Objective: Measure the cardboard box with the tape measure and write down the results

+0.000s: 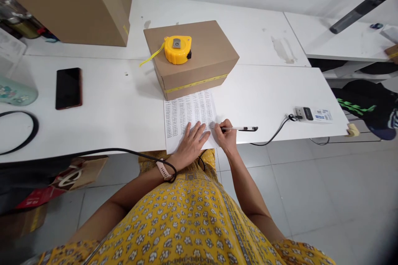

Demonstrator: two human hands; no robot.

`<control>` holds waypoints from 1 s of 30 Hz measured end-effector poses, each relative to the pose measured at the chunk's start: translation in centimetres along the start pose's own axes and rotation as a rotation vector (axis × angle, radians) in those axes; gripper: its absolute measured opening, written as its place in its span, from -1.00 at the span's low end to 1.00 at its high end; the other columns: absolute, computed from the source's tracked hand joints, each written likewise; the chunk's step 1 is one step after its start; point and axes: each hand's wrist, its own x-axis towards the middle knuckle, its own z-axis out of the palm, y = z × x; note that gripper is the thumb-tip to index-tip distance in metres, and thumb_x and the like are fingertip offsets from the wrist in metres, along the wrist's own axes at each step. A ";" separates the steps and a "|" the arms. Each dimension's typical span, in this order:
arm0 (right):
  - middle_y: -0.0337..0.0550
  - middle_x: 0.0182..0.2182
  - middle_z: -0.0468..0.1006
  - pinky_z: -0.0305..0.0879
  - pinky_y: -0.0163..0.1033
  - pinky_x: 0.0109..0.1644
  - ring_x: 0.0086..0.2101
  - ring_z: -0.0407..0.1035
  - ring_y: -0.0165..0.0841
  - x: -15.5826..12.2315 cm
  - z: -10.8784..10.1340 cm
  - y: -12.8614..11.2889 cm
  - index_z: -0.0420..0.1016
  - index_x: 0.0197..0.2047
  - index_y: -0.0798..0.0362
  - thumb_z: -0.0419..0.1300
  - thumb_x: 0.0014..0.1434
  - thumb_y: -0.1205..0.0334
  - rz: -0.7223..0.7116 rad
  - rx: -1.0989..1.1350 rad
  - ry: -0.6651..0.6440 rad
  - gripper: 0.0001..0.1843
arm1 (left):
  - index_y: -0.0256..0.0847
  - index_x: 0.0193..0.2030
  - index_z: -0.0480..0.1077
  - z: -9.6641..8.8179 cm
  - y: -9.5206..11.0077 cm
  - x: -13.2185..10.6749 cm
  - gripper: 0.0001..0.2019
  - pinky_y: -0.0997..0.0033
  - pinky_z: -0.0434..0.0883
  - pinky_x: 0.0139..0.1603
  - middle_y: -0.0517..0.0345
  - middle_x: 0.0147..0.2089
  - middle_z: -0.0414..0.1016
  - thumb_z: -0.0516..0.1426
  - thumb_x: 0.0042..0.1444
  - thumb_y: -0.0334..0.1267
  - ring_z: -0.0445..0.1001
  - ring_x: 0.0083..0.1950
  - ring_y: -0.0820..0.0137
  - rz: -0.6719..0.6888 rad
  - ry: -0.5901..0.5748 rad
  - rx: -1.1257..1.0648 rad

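A printed sheet of paper [186, 112] filled with small columns lies at the near edge of the white table [108, 103]. My left hand [192, 143] rests flat on the sheet's lower part, fingers spread. My right hand [226, 134] pinches a pen [241, 128] with its tip at the sheet's right edge. Just behind the sheet stands a small cardboard box [194, 60] with a yellow tape measure [177, 49] on top.
A black phone [68, 87] lies to the left, a large cardboard box [71, 2] at the back left. A small grey device [312, 114] with a cable sits at the right. A black cable [124, 152] runs along the near edge. A paper bag [77, 172] stands under the table.
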 end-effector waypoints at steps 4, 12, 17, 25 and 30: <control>-0.41 -0.63 0.18 0.06 -0.29 -0.43 -0.54 0.10 -0.46 0.0 -0.1 0.1 0.19 -0.48 -0.04 0.22 0.20 0.03 0.007 0.008 0.023 -0.65 | -0.29 0.43 0.25 0.0 0.0 0.0 -0.38 -0.34 0.01 0.54 -0.28 0.53 0.15 0.25 0.28 -0.17 0.06 0.57 -0.12 0.000 0.001 -0.001; -0.41 -0.63 0.19 0.07 -0.28 -0.42 -0.55 0.10 -0.46 0.0 0.0 -0.3 0.18 -0.48 -0.04 0.23 0.18 0.06 0.015 -0.004 0.031 -0.66 | -0.30 0.42 0.26 -0.1 0.0 0.1 -0.38 -0.33 0.02 0.53 -0.28 0.51 0.18 0.26 0.27 -0.20 0.07 0.56 -0.11 -0.001 0.003 -0.007; -0.41 -0.63 0.18 0.05 -0.27 -0.43 -0.55 0.09 -0.45 0.0 0.0 -0.5 0.17 -0.50 -0.05 0.23 0.18 0.05 -0.015 -0.035 0.023 -0.65 | -0.29 0.43 0.24 0.0 0.0 0.0 -0.37 -0.33 0.00 0.54 -0.28 0.52 0.16 0.24 0.28 -0.19 0.05 0.57 -0.10 0.003 0.000 0.009; -0.42 -0.63 0.15 0.04 -0.29 -0.43 -0.55 0.08 -0.47 0.0 -0.1 -0.3 0.15 -0.49 -0.04 0.20 0.19 0.06 -0.014 -0.042 0.021 -0.66 | -0.30 0.44 0.24 0.0 0.0 -0.1 -0.36 -0.33 -0.02 0.55 -0.29 0.53 0.15 0.26 0.27 -0.18 0.03 0.58 -0.12 -0.001 0.004 -0.026; -0.41 -0.60 0.17 0.08 -0.28 -0.41 -0.53 0.11 -0.46 -0.2 0.2 -0.1 0.16 -0.48 -0.04 0.20 0.23 0.01 -0.036 -0.041 0.106 -0.63 | -0.28 0.44 0.24 0.0 -0.1 0.0 -0.36 -0.32 -0.07 0.57 -0.28 0.53 0.15 0.26 0.26 -0.22 0.01 0.58 -0.10 -0.010 -0.002 -0.051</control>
